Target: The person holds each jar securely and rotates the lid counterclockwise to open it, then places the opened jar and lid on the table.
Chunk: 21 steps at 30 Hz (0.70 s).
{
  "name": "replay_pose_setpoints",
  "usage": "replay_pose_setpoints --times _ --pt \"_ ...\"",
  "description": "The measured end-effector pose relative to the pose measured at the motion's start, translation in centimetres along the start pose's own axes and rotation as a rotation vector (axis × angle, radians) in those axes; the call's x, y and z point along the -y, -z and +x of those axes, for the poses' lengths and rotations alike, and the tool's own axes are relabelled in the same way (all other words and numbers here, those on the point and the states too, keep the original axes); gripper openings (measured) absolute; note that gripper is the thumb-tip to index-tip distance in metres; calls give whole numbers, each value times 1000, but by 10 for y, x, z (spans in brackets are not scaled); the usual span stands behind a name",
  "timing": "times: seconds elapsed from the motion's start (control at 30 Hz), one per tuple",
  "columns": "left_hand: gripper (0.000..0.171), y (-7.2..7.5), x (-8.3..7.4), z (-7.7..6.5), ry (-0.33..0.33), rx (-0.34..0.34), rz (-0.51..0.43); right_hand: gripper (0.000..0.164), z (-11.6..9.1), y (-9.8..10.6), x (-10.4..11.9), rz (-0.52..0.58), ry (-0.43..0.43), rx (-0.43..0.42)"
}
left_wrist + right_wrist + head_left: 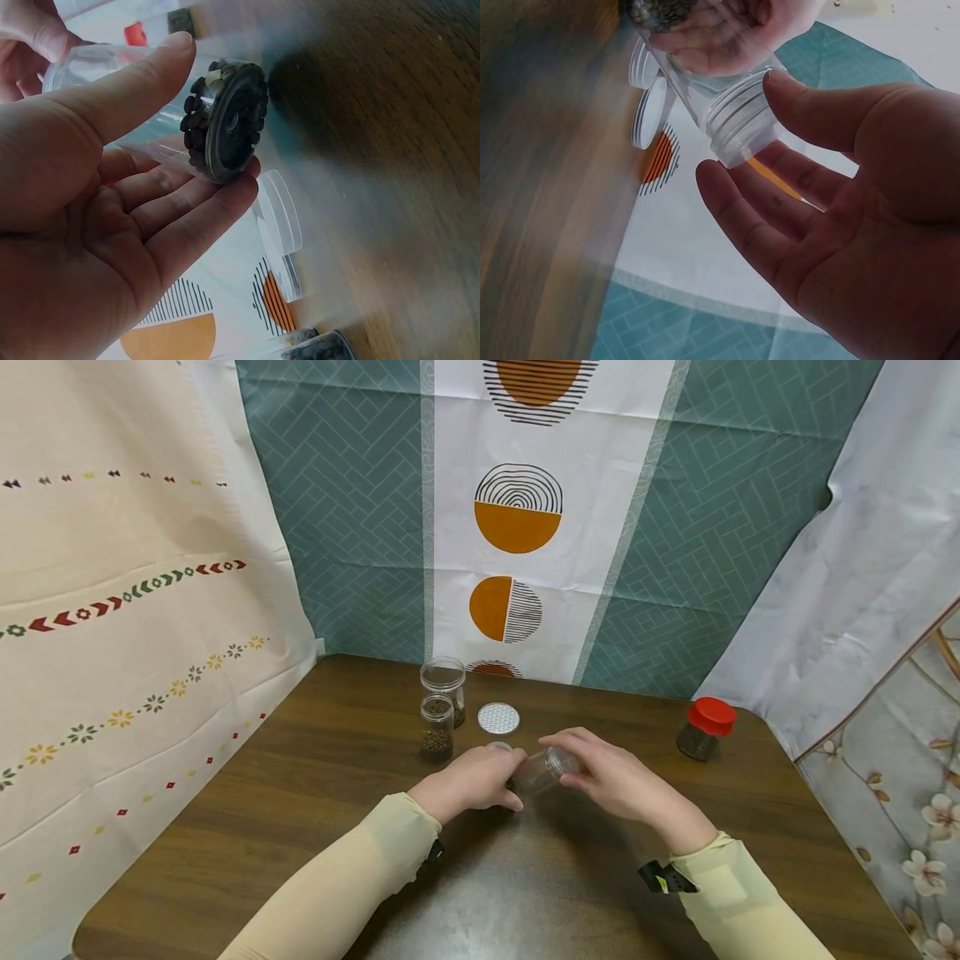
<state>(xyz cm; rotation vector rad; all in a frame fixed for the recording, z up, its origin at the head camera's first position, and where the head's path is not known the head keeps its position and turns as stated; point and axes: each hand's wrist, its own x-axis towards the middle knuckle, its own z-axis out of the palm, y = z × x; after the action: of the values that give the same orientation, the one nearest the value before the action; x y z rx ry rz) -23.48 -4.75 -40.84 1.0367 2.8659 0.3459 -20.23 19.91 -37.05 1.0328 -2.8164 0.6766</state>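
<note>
A clear plastic jar lies tilted between both hands, with dark, bean-like pieces gathered at its base. My left hand grips the base end, thumb over the wall and fingers beneath. At the other end is the threaded neck, which my right hand holds with its thumb on the rim and fingers curved below. Just beyond the hands lies a round white lid. A second clear lid sits near it, mostly hidden by the left hand in the head view.
Left of the lids stands a clear jar partly filled with dark grains, and another clear jar is behind it. A red-lidded jar with dark contents is at the back right of the wooden table. Patterned cloth hangs behind.
</note>
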Motion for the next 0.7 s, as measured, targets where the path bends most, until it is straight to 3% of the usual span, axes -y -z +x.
replay_pose_setpoints --times 0.7 --pt "62 0 1 -2 -20 -6 -26 59 -4 7 -1 -4 -27 -9"
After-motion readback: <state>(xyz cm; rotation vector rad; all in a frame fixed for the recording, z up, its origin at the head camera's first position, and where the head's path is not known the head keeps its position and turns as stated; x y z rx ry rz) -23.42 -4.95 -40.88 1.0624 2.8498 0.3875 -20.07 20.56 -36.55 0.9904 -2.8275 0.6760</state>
